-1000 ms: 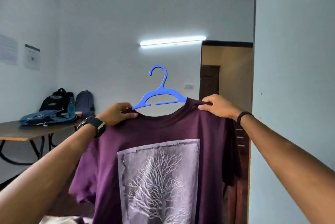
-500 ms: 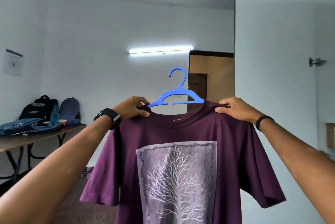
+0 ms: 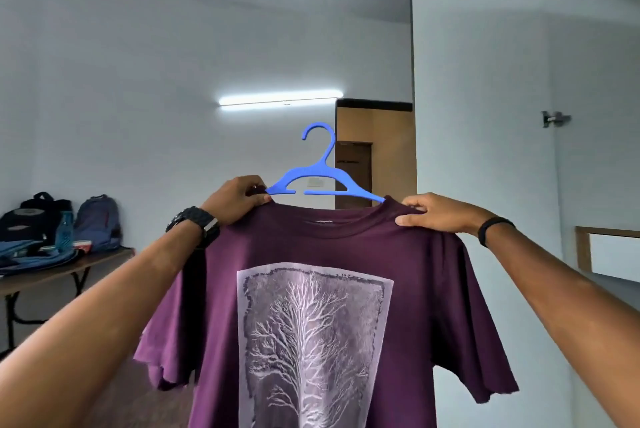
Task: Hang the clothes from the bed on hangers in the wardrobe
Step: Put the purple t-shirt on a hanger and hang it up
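At far left, a table point(image 3: 69, 266) against the wall holds backpacks point(image 3: 62, 219) and a blue water bottle point(image 3: 64, 230). Moving right, my left hand point(image 3: 235, 199), with a dark watch on its wrist, curls its fingers round the left shoulder of a purple T-shirt point(image 3: 311, 306), pinching the fabric together with the left end of a blue plastic hanger point(image 3: 322, 178). The hanger sits in the collar, its hook pointing up between my hands. The shirt hangs in front of me, showing a pale tree print. My right hand point(image 3: 440, 213), a black band on its wrist, grips the shirt's right shoulder, thumb underneath and fingers folded over the seam. Just right stands a pale wardrobe door point(image 3: 485, 116).
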`<state>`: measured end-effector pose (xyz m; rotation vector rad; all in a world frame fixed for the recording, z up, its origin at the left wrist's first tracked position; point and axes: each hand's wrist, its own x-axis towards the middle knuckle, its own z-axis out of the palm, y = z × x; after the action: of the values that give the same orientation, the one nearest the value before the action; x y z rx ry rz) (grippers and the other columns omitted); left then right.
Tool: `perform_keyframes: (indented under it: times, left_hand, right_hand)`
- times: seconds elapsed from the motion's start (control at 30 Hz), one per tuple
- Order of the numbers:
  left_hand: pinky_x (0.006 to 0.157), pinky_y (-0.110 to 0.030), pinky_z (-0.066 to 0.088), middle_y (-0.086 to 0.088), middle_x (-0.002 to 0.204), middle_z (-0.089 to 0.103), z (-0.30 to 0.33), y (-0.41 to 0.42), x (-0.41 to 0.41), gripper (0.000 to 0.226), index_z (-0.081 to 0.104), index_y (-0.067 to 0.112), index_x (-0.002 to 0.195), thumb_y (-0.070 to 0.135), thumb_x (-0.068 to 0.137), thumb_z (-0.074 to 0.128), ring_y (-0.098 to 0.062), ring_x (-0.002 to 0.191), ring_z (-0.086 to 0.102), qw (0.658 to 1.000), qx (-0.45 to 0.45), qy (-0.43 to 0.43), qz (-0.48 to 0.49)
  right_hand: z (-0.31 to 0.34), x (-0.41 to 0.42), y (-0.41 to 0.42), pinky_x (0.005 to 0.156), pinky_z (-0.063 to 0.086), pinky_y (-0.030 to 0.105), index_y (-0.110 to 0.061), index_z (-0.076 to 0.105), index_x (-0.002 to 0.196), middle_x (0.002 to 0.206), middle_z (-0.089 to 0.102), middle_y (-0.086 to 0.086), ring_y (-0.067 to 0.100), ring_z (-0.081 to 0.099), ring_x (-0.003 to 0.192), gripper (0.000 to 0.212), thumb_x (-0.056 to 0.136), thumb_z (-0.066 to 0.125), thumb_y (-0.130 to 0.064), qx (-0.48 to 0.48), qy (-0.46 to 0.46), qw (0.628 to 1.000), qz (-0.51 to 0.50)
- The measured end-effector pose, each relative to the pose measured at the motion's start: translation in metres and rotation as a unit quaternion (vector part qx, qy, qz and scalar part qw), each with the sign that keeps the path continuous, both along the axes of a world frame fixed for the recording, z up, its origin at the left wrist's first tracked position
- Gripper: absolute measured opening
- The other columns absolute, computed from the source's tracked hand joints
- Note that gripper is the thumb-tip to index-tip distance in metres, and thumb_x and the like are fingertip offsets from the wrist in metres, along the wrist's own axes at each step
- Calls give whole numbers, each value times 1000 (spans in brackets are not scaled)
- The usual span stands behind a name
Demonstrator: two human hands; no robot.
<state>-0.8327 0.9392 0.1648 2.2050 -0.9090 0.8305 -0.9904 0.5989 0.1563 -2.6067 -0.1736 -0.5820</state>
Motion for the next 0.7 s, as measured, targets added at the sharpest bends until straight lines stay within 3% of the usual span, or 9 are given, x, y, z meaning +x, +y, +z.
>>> perform_keyframes:
  times: [0.2, 0.33, 0.43, 0.57, 0.7]
  left_hand:
    - [65, -29, 36, -5, 87, 58, 1, -24, -11, 20, 60, 13, 93, 33, 91, 61, -21, 80, 50, 998, 51, 24, -1]
    - [65, -27, 37, -5, 85, 59, 2, -44, -9, 20, 64, 11, 98, 29, 91, 62, -21, 78, 49, 998, 48, 12, -24]
    - [64, -26, 35, -1, 79, 56, 2, -63, -3, 10, 62, 14, 92, 24, 91, 62, -20, 77, 48, 999, 15, 2, -39]
    - [69, -29, 35, -3, 84, 57, -3, -105, 8, 8, 61, 14, 91, 22, 90, 63, -22, 80, 50, 997, -2, -1, -82]
    - [74, -31, 37, -11, 94, 61, -28, -173, 29, 29, 56, 11, 112, 31, 92, 59, -29, 88, 55, 998, 12, 1, -66]
  right_hand:
    - [-5, 11, 2, 66, 38, 18, -23, 58, 80, 78, 58, -10, 3, 55, 75, 19, 98, 52, -24, -28, -74, 996, -32]
    - [-14, 15, -14, 80, 40, 24, -19, 62, 100, 89, 59, -13, 11, 56, 90, 12, 95, 57, -29, 1, -82, 996, -38]
    - [-14, 5, -40, 84, 42, 25, -27, 58, 112, 99, 58, -15, 9, 56, 94, 25, 91, 62, -39, 14, -26, 998, -61]
    - [-21, -3, -81, 70, 44, 25, -11, 64, 91, 90, 65, 3, 19, 62, 84, 24, 94, 57, -34, -26, -88, 989, -115]
    - [-45, -4, -134, 63, 40, 25, -24, 53, 71, 69, 56, -6, 12, 52, 67, 26, 94, 57, -33, -18, -198, 966, -166]
